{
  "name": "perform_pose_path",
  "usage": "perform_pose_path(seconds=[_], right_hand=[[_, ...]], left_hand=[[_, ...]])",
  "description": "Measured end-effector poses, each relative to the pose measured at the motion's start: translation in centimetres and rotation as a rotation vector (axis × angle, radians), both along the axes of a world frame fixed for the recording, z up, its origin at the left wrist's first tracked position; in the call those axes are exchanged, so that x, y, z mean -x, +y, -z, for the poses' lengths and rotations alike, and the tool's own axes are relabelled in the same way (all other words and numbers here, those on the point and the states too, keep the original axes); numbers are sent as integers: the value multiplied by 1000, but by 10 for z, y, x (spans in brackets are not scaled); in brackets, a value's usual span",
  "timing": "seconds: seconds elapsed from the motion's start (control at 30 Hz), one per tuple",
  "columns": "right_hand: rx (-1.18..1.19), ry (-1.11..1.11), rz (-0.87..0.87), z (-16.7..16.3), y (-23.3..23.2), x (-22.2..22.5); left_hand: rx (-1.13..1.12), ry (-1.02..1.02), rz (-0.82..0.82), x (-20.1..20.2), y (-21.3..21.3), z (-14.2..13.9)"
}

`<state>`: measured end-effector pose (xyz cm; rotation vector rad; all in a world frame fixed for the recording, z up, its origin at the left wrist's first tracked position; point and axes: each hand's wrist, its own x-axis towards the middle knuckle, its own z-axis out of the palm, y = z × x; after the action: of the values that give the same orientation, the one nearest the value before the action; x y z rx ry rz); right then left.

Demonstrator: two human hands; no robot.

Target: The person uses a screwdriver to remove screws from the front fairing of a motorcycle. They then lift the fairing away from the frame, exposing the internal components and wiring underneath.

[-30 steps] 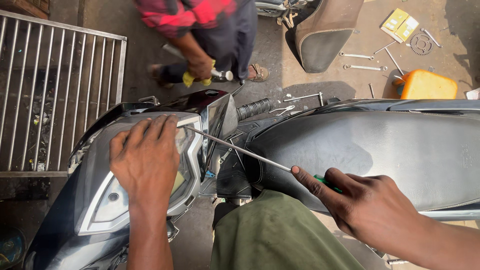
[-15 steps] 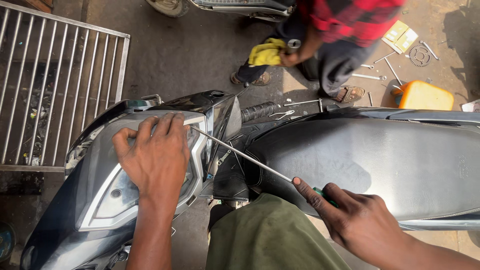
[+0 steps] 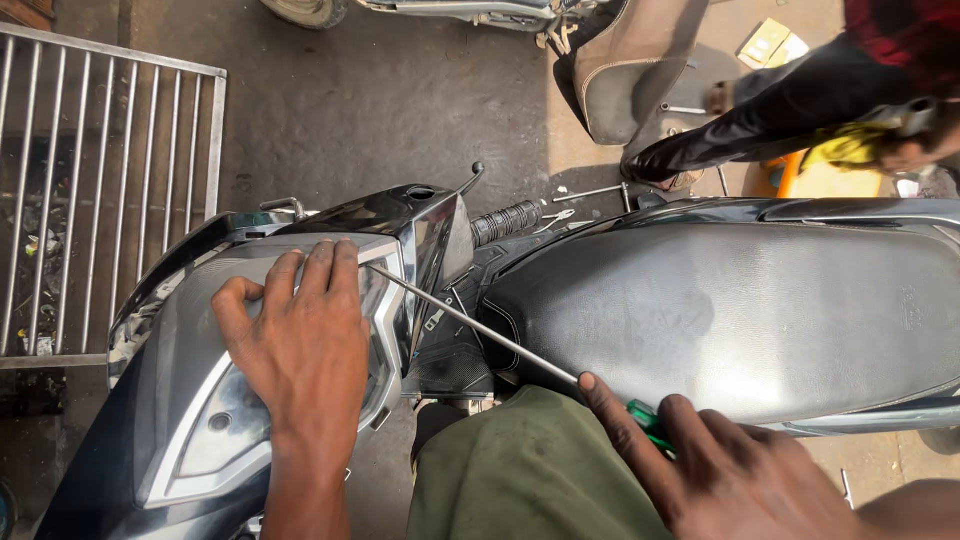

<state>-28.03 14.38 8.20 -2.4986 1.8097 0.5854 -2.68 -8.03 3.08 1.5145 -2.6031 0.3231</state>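
Observation:
My left hand [image 3: 305,350] lies flat, fingers spread, on the clear lens of a scooter's headlight cover [image 3: 215,420]. My right hand [image 3: 720,475] grips the green handle of a long screwdriver [image 3: 480,330]. Its thin steel shaft runs up and left, and the tip meets the chrome edge of the headlight cover beside my left fingertips. The scooter's black seat [image 3: 730,310] stretches to the right, just above my right hand. My olive-green trouser leg [image 3: 520,470] fills the bottom middle.
A metal grate [image 3: 100,180] covers a drain at left. Another person [image 3: 800,100] in dark trousers crouches at top right, holding a yellow cloth. A brown seat [image 3: 640,70], loose tools [image 3: 590,195] and an orange container [image 3: 830,180] lie on the concrete floor.
The view has shifted, so the other person now appears further right. My left hand stays on the headlight cover. My right hand still holds the screwdriver at the same spot.

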Motion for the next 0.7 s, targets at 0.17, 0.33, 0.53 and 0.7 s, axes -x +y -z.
perform_pose_path(seconds=[0.17, 0.33, 0.53, 0.7], right_hand=[[-450, 93, 85, -69, -74, -6], [-557, -10, 128, -82, -99, 7], [-235, -469, 207, -23, -34, 25], [-65, -727, 255, 33, -11, 34]], left_hand=[[3, -23, 13, -7, 0, 12], [65, -71, 10, -14, 0, 28], [303, -362, 52, -16, 0, 45], [310, -283, 28, -26, 11, 60]])
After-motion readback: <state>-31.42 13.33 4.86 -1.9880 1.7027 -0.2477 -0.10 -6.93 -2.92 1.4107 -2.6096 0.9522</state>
